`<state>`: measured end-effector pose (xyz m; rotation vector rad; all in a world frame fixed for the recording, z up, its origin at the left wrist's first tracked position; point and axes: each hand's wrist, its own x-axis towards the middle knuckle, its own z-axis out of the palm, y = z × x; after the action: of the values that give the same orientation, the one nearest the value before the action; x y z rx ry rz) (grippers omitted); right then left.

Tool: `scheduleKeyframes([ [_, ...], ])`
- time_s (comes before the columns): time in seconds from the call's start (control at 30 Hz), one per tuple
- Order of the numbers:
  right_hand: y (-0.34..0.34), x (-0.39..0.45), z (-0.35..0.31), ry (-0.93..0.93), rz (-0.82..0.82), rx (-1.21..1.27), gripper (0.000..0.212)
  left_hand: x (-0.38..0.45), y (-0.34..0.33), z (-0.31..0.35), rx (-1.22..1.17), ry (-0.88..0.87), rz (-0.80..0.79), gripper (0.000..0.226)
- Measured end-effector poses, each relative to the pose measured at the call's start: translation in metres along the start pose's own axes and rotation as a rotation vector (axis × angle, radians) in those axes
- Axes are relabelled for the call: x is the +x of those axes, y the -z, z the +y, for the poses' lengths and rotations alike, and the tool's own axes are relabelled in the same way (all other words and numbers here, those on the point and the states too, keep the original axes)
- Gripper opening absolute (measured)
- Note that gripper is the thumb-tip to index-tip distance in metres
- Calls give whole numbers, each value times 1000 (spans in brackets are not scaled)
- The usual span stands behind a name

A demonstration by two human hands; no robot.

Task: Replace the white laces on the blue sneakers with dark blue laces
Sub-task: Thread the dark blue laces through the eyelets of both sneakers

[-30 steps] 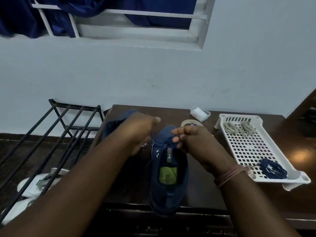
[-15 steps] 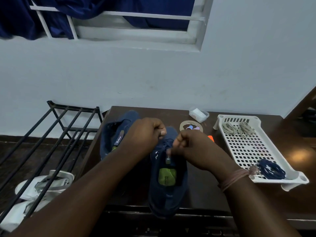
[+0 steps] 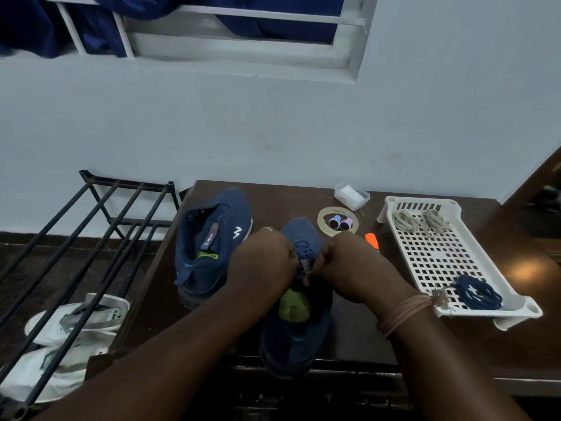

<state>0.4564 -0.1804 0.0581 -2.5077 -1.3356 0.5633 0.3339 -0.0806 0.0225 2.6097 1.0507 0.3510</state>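
We are holding the dark blue lace (image 3: 304, 259) on the near blue sneaker (image 3: 299, 335), which is sitting on the brown desk (image 3: 358, 335). Our left hand (image 3: 262, 264) and right hand (image 3: 349, 268) are both pinching it, but our fingers are hiding the ends. The other sneaker (image 3: 209, 247) is lying just to the left. Its tongue label is too small to read. White laces (image 3: 420, 221) are resting in the white tray (image 3: 437, 259).

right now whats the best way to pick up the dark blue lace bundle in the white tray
Pinch the dark blue lace bundle across its coiled middle, coming from above: it lies flat in the white tray's near corner, whose raised rim blocks a sideways approach.
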Motion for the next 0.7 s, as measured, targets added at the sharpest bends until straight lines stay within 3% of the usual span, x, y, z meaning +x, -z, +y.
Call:
scheduleKeyframes([
  [0.33,0,5,8,-46,-19,168,28,-3,-6,0,-42,33,33,10],
  [0.5,-2,7,7,-39,-34,180,27,-9,-5,8,209,-23,125,23],
  [0.7,-1,3,2,-97,-6,175,44,-13,-14,15,242,33,141,26],
])
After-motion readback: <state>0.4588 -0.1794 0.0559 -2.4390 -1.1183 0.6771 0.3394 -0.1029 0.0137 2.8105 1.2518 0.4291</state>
